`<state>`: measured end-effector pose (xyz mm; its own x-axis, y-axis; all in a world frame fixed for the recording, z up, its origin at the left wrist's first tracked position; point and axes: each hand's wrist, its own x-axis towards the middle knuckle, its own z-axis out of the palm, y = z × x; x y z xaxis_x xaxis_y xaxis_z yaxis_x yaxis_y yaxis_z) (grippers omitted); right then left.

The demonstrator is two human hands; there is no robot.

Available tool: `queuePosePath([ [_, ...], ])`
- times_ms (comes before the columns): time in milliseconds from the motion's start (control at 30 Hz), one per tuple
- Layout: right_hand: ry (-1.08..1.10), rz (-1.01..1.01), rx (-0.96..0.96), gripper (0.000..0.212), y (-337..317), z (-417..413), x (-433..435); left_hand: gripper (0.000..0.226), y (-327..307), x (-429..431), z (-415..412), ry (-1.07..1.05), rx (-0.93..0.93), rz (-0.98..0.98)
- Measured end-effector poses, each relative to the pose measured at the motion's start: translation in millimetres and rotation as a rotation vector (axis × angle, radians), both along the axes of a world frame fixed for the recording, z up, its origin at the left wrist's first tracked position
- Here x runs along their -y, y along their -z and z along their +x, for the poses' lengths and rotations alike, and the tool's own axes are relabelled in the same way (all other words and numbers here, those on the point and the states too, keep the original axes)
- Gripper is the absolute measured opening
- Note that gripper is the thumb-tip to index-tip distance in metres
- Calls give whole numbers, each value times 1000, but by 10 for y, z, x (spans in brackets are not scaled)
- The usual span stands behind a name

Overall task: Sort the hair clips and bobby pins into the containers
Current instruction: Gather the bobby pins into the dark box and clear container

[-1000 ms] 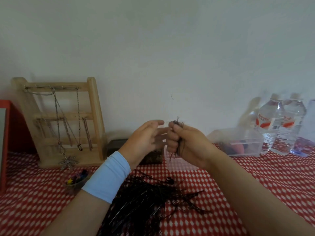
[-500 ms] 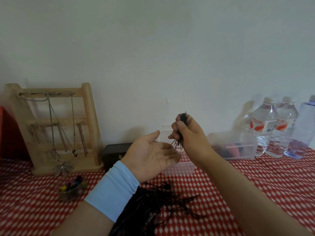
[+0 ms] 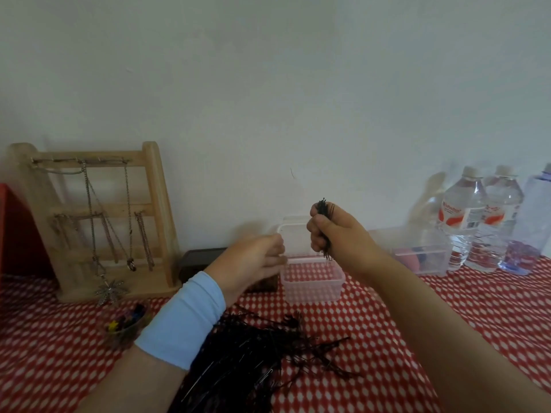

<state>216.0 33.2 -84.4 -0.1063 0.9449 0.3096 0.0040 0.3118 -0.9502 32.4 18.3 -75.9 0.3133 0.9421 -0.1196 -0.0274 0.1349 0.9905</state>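
Note:
My right hand (image 3: pixel 334 234) is shut on a bundle of black bobby pins (image 3: pixel 324 207), held upright just above the small clear plastic container (image 3: pixel 311 286). My left hand (image 3: pixel 253 263), with a light blue wristband, is blurred and sits at the container's left rim, fingers curled; I cannot tell if it grips the rim. A big pile of black bobby pins (image 3: pixel 256 350) lies on the red checked cloth below my arms. A small bowl of colourful hair clips (image 3: pixel 126 321) stands at the left.
A wooden jewellery stand (image 3: pixel 149 222) with chains stands at the back left, a dark box (image 3: pixel 199 259) beside it. A second clear container (image 3: pixel 417 251) and water bottles (image 3: pixel 465 216) stand at the back right. A red object (image 3: pixel 12 234) sits at the far left.
My left hand turned from palm-up under the bundle and moved to the container's left rim. My right hand kept the pins and shifted slightly right, over the container.

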Motion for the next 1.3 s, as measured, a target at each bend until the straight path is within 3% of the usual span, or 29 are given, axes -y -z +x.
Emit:
queuePosePath([
  [133, 181, 112, 857, 12, 134, 85, -76, 23, 29, -108, -121, -206, -316, 449],
  [267, 93, 82, 1160, 23, 309, 22, -129, 30, 115, -111, -161, -200, -594, 799],
  [433, 26, 22, 1092, 56, 317, 90, -113, 35, 216, -136, -109, -53, -890, 955],
  [567, 71, 12, 893, 51, 178, 248, -97, 35, 254, -196, -36, 11, -1101, 1054],
  [733, 110, 41, 1155, 25, 186, 287, -104, 33, 311, -269, 154, 182, -1384, 1189],
  [867, -1, -16, 1315, 21, 212, 248, -88, 52, 423, -291, 289, 410, -1611, 1082],
  [1000, 16, -6, 1255, 22, 184, 273, -75, 44, 457, -277, 354, 446, -1560, 978],
  [1100, 46, 35, 1269, 25, 170, 259, -97, 28, 412, -258, 321, 376, -1470, 1038],
  [1300, 61, 126, 1160, 21, -55, 160, 86, 19, 346, -178, -18, 116, -1075, 1221],
])
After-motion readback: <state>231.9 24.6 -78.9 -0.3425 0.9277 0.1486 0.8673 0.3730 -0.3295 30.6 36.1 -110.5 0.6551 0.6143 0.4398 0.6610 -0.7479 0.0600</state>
